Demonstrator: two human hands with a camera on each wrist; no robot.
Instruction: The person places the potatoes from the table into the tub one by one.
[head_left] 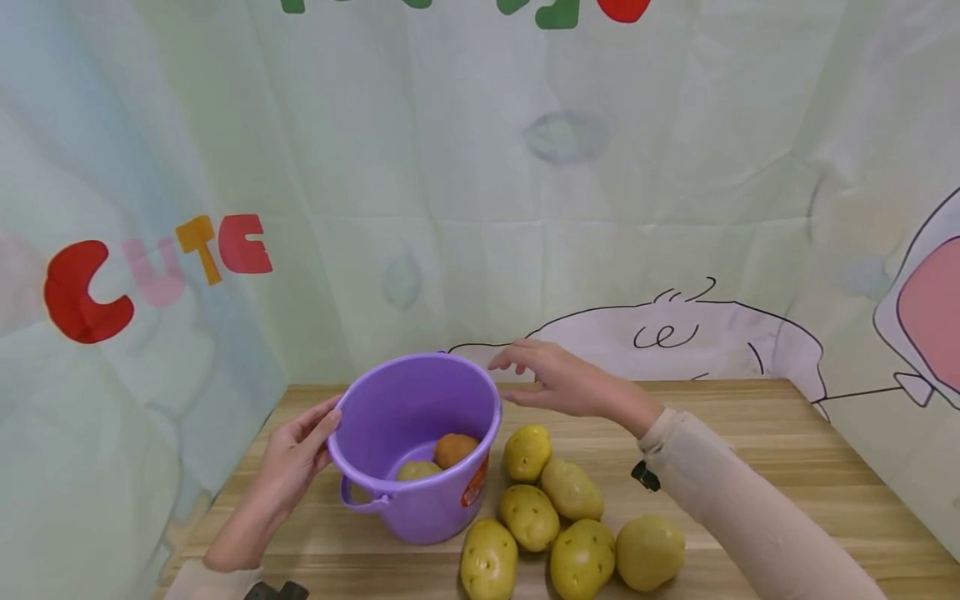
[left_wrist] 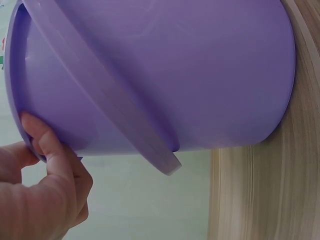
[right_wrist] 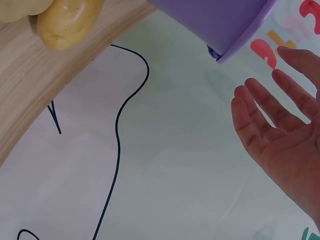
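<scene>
A purple bucket (head_left: pixel 420 500) stands on the wooden table, its mouth tipped toward the head camera. My left hand (head_left: pixel 292 458) pinches its left rim between thumb and fingers; the left wrist view shows those fingers (left_wrist: pixel 47 140) on the bucket's outer wall, above the drooping handle (left_wrist: pixel 105 95). At the bucket's right rim my right hand (head_left: pixel 562 379) hovers with fingers loosely spread and nothing in them. Inside the bucket lie an orange-brown round item (head_left: pixel 455 450) and a yellowish potato-like one (head_left: pixel 418 471), partly hidden by the near wall.
Several yellow potatoes (head_left: pixel 528 518) lie in a cluster right of the bucket, one (head_left: pixel 649 552) at the cluster's right end. Behind the wooden table (head_left: pixel 750 467) hangs a printed cloth backdrop (head_left: pixel 480 183), which also runs along both sides.
</scene>
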